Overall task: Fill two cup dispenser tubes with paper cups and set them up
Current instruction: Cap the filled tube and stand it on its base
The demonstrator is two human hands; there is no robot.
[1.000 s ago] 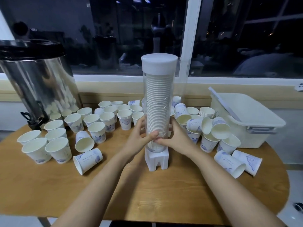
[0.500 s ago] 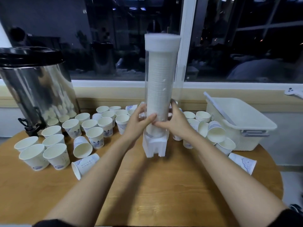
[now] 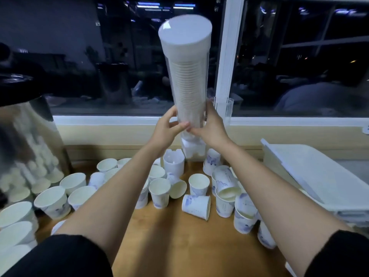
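1. Tube [image 3: 187,76], packed with stacked cups and capped white, is held in the air above the bench [image 3: 171,240];
2. left grip [image 3: 167,126] and right grip [image 3: 211,126] both clasp its lower part, fingers curled round it;
3. loose cups [image 3: 198,185] crowd the bench below.

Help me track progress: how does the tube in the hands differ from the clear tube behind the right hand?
The held tube is packed with stacked cups; the rear tube looks empty where visible. The held tube has a white cap; the rear tube is open-topped. The left hand and right hand grip the held tube; no hand holds the rear tube. Both are clear plastic.
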